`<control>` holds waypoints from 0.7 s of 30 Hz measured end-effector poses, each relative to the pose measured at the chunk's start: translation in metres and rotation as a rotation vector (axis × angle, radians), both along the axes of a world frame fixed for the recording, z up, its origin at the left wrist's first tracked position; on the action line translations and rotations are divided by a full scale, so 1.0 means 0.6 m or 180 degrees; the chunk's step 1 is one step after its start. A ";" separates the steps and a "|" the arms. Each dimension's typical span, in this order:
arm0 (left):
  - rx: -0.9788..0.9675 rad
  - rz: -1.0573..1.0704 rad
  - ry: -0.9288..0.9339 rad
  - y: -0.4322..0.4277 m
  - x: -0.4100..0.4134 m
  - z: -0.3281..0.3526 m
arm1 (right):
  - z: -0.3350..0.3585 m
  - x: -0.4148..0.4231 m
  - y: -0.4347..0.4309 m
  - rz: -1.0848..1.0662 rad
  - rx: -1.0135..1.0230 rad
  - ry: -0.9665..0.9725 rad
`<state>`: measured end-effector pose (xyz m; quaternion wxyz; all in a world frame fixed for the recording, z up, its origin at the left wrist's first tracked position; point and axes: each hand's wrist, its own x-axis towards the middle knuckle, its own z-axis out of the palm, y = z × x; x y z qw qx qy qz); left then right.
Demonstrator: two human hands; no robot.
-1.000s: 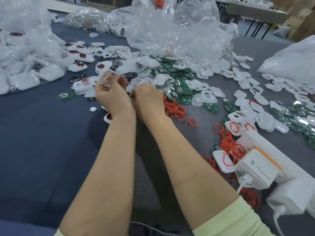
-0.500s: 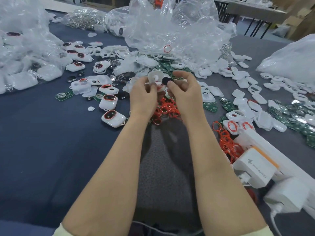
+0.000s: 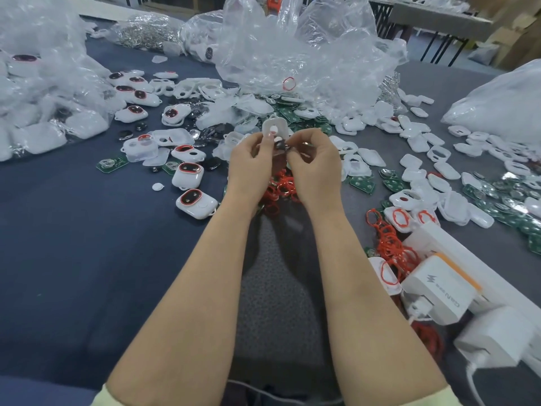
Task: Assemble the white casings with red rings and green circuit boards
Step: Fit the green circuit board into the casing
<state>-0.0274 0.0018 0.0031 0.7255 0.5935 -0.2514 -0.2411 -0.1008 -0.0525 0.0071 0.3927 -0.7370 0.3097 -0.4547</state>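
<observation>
Fingertips (image 3: 265, 143) of left hand (image 3: 248, 171) pinched on a white casing (image 3: 273, 126), held upright above the table, round hole facing the camera. Right hand (image 3: 314, 171) curled likewise, fingertips gripping a small dark piece (image 3: 281, 146) right against the casing's near edge; too small to name more closely. Both hands raised over a heap of red rings (image 3: 282, 187) at mid table, wrists apart.

Readable: lightning-bolt mark and "GaN" on the orange-edged white charger (image 3: 439, 288), near right, plugged into a white power strip (image 3: 459, 244); smaller lettering beside it not legible. Second white adapter (image 3: 494, 339) at the strip's near end.

Left of the hands, closed casings (image 3: 194, 202) with red rings fitted, lying on blue cloth (image 3: 73, 244). Green circuit boards (image 3: 363, 183) scattered right of the hands among loose white shells, with a second tangle of rings (image 3: 390, 244) just beside the strip. Crumpled clear plastic bags (image 3: 307, 54) far and far left.

Open room: broad bare blue cloth near left, grey mat (image 3: 272, 273) between the forearms. Tight on the right, charger and strip near the right forearm.
</observation>
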 end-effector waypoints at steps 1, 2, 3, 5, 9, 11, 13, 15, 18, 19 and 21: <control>-0.0020 -0.0005 0.0048 0.001 0.000 0.001 | -0.001 0.000 0.001 -0.0018 -0.0065 0.0007; -0.0036 -0.0007 0.0098 0.001 0.001 0.001 | -0.001 0.000 0.002 -0.0037 -0.0128 0.0007; -0.0042 -0.0003 0.0136 0.001 0.002 0.001 | -0.001 0.000 0.003 -0.0056 -0.0184 0.0004; -0.0050 0.0023 0.0146 0.001 0.002 0.002 | -0.002 -0.001 0.004 -0.0092 -0.0285 -0.0001; 0.0008 0.0130 -0.0034 0.001 0.003 0.000 | -0.002 -0.003 0.005 -0.0246 -0.0559 0.0109; 0.0061 0.0142 -0.0294 -0.001 0.003 -0.002 | -0.003 -0.002 0.007 -0.0345 -0.0735 0.0193; 0.0229 0.0184 -0.0771 -0.004 0.004 -0.005 | -0.004 -0.001 0.009 -0.0414 -0.0843 0.0237; 0.0275 0.0126 -0.1056 -0.006 0.002 -0.007 | -0.003 0.000 0.013 -0.0432 -0.0912 0.0230; 0.0180 -0.0053 -0.0996 -0.006 -0.002 -0.006 | -0.001 0.002 0.020 -0.0316 -0.0902 0.0063; 0.0158 -0.0095 -0.0923 -0.004 -0.003 -0.005 | 0.001 0.003 0.022 -0.0270 -0.0857 0.0001; 0.0073 -0.0166 -0.0697 -0.001 -0.004 -0.003 | 0.003 0.005 0.024 -0.0252 -0.0767 -0.0023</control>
